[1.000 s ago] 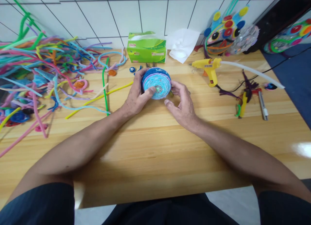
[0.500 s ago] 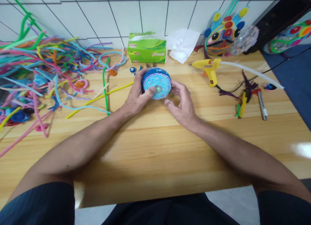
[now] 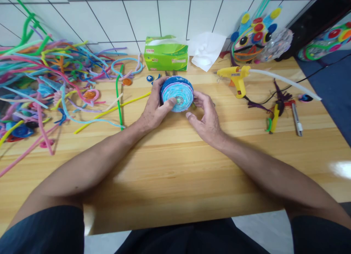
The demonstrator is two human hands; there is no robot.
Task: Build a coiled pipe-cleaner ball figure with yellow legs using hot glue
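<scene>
Blue coil point(image 3: 181, 90) at mid-table, below the tissue pack, round face tilted up toward the viewer; pale blue rings in front, darker blue side behind. Left hand point(image 3: 155, 109) grips it from the left, thumb pressed on the face near the centre, other fingers round the far edge. Right hand point(image 3: 205, 118) at the right edge: fingers curved, thumb set apart from them in a wide gap; whether the fingertips touch the coil, cannot tell.

Containers. Green tissue pack point(image 3: 166, 59) stands against the tiled wall point(image 3: 175, 16); a white strip shows along its top, the inside hidden. Just right of it, white paper point(image 3: 215, 42) leans on the wall, with a crumpled white lump point(image 3: 204, 60) on its lower part. Clear plastic piece point(image 3: 281, 45) in the right corner, beside a figure with button eyes point(image 3: 251, 42); contents too blurred to tell.

Yellow glue gun point(image 3: 237, 78) lies right of the hands, a long whitish glue stick point(image 3: 285, 81) projecting from its rear. Left: heap of pipe cleaners point(image 3: 55, 69); near its right side, pink ring point(image 3: 97, 95) around an orange piece point(image 3: 89, 95). Green pipe cleaner point(image 3: 118, 97) crosses a yellow one.
</scene>
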